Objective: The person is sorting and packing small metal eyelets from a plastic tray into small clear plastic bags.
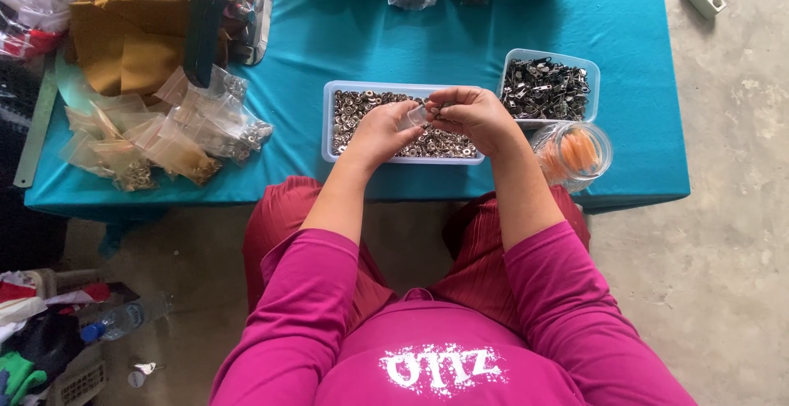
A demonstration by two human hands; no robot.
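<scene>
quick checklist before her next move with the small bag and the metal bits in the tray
1. Left hand pinches the small clear bag: ok.
2. Right hand meets the bag's mouth: ok.
3. Both hands hover over the tray of metal rings, so drops land inside: ok.
4. Bag mouth open: cannot tell.
5. Piece held in right fingers: cannot tell, too small.
6. Tray of dark clips and filled bags close by: ok.

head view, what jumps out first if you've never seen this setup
The bright teal tablecloth fills the top. At its near edge, the left hand and right hand meet over a clear tray of small metal rings, pinching a small clear piece. Filled little plastic bags lie heaped at left.
</scene>
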